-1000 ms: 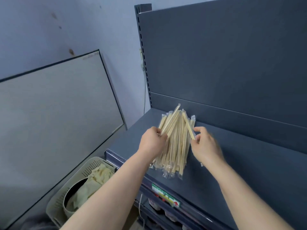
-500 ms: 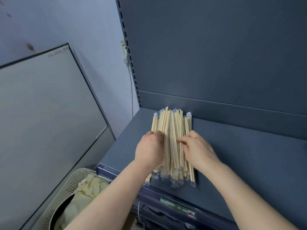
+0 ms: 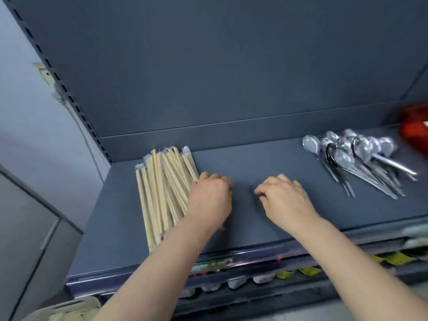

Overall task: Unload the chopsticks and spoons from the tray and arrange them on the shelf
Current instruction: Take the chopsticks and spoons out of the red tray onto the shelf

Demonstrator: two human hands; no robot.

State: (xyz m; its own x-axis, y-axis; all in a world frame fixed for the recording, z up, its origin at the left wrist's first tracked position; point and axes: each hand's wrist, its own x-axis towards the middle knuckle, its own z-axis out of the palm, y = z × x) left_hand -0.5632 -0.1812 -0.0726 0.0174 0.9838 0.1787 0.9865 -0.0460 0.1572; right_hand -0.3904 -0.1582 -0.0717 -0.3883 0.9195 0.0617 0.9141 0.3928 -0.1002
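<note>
The wrapped chopsticks (image 3: 162,193) lie in a loose sheaf at the left end of the shelf (image 3: 243,163), tips toward the back panel, their near ends close to the front lip. The spoons (image 3: 354,158) sit in a heap well apart at the right end, bowls to the back, near a blurred red thing (image 3: 415,122). A corner of the tray (image 3: 76,306) shows at the bottom left.

The left hand (image 3: 209,200) rests against the right edge of the chopstick pile with fingers bent under; I cannot tell whether it pinches a pair or only presses. The right hand (image 3: 284,198) hovers over bare shelf between the two piles, fingers loosely curled, holding nothing.

The likeliest trouble, as I judge it: the sheaf is fanned and uneven, so a sideways nudge from the left hand could skew it further or slide the near ends over the lip. The slick wrappers would help them slip. The spoons look tangled and could scatter if pulled at.

A green and red label (image 3: 214,266) on the shelf's front strip and the yellow tags (image 3: 393,259) below are too blurred to read
</note>
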